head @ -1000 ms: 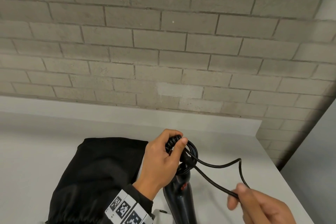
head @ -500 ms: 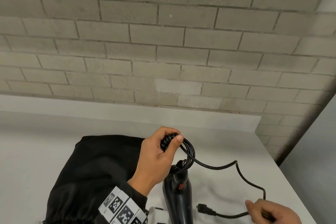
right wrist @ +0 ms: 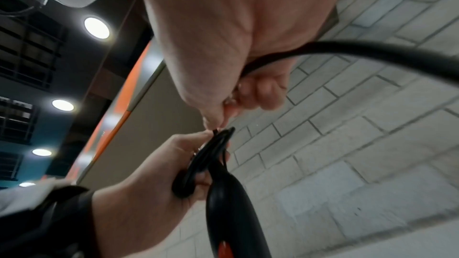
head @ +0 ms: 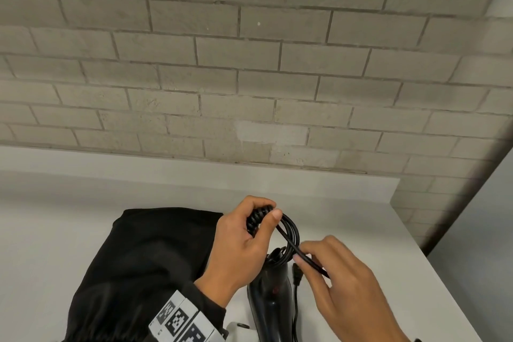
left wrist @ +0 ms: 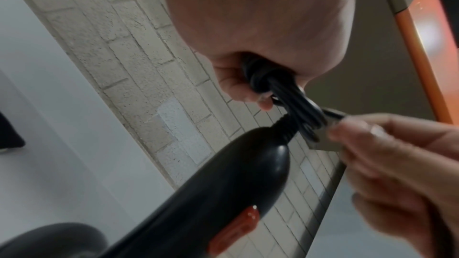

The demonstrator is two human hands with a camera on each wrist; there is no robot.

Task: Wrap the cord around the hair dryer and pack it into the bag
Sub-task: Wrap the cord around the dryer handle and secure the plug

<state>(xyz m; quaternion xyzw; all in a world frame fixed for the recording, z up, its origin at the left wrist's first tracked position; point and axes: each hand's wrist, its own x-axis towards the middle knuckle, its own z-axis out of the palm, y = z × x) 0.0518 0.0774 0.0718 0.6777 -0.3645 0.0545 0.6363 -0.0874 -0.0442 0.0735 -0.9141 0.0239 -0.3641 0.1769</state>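
A black hair dryer [head: 270, 302] with a red switch lies on the white table [head: 55, 230], handle end pointing away from me. My left hand [head: 244, 241] grips a bundle of coiled black cord [head: 288, 233] just above the handle's end. My right hand [head: 341, 283] pinches the loose length of cord right beside the coil. The plug [head: 297, 275] hangs by the dryer's handle. In the left wrist view the dryer [left wrist: 223, 193] hangs below the gripped cord [left wrist: 285, 95]. The black bag [head: 138, 266] lies flat to the left, under my left wrist.
A grey brick wall [head: 249, 64] stands behind the table. The table's right edge [head: 433, 272] runs close to my right hand. A small white object [head: 236, 332] shows at the bottom edge by the dryer.
My right hand has come up from the lower right to the coil, bringing the cord's slack with it. The plug has moved up beside the dryer handle. My left hand has kept its grip.
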